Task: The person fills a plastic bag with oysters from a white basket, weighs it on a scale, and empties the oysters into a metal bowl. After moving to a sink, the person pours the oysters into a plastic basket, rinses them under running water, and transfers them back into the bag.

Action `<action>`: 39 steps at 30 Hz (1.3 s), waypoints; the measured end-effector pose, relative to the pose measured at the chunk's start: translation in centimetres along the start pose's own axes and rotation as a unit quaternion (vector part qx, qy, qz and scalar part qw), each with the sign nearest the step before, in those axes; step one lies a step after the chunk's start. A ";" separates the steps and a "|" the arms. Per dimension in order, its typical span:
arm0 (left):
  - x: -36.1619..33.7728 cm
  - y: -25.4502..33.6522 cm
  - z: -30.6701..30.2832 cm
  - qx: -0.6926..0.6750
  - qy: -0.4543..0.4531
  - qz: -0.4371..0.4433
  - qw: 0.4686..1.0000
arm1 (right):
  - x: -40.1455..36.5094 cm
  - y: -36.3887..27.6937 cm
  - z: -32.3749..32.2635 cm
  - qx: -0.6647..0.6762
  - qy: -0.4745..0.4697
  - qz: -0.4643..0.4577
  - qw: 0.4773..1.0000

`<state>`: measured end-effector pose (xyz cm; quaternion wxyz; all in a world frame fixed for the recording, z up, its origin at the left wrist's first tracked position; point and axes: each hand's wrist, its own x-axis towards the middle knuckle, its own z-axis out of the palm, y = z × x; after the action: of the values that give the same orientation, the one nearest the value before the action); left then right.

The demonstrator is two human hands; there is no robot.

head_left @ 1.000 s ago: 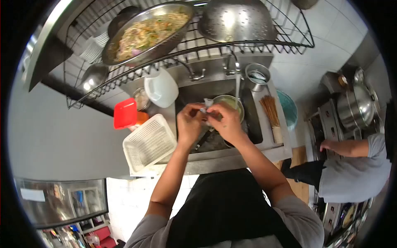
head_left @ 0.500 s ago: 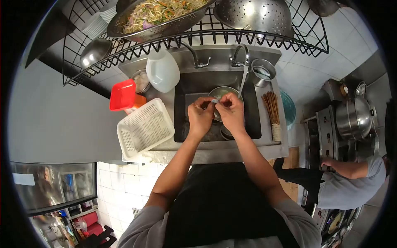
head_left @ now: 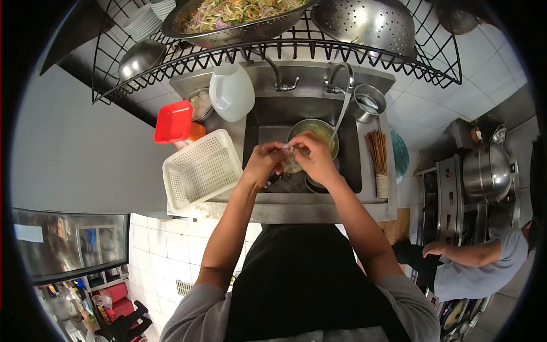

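Note:
Over the steel sink (head_left: 259, 128), my left hand (head_left: 265, 163) and my right hand (head_left: 315, 158) meet at the fingertips. Between them they pinch a small pale, translucent item (head_left: 292, 162) that hangs down a little; its exact nature is too small to tell. Behind my right hand, a metal bowl (head_left: 325, 131) with yellowish liquid sits in the sink. Water runs from the right faucet (head_left: 342, 85) into it. A second round vessel is partly hidden below my right hand.
Left of the sink are a white basket (head_left: 202, 171), a red container (head_left: 174, 122) and a white jug (head_left: 231, 94). Sticks (head_left: 376, 159) and a metal pot (head_left: 367, 104) stand at the right. A wire rack (head_left: 285, 45) hangs above. A co-worker (head_left: 478, 262) is by the stove.
My hands have shifted slightly left and down and turned, and more of the pale item shows below the fingertips. The view has moved a little. The co-worker's arm has shifted.

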<state>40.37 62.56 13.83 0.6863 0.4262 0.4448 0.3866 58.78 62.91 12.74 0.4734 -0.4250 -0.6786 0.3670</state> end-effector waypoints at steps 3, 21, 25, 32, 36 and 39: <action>-0.3 -0.6 -0.4 -0.001 0.036 0.008 0.999 | -0.2 -2.2 -0.1 -0.084 -0.022 -0.078 0.993; -3.4 -0.9 -2.5 0.078 0.093 0.112 0.986 | 4.4 -3.6 4.6 0.106 -0.106 0.065 0.986; -4.4 -0.9 -4.2 0.205 0.087 0.211 0.952 | 6.2 -4.4 5.4 0.084 -0.131 0.031 0.987; -6.3 1.6 -9.4 0.251 0.118 0.203 0.939 | 9.1 -7.4 8.3 -0.165 -0.286 -0.082 0.940; -7.5 4.6 -12.0 0.306 0.151 0.259 0.904 | 11.8 -7.7 12.3 -0.121 -0.340 -0.139 0.922; -7.8 4.9 -13.9 0.345 0.172 0.284 0.878 | 13.2 -7.8 14.1 -0.086 -0.342 -0.114 0.929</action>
<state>24.18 60.45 17.29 0.2693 0.6703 0.5212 0.4544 40.98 70.91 20.13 0.2130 -0.2327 -0.8721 0.3741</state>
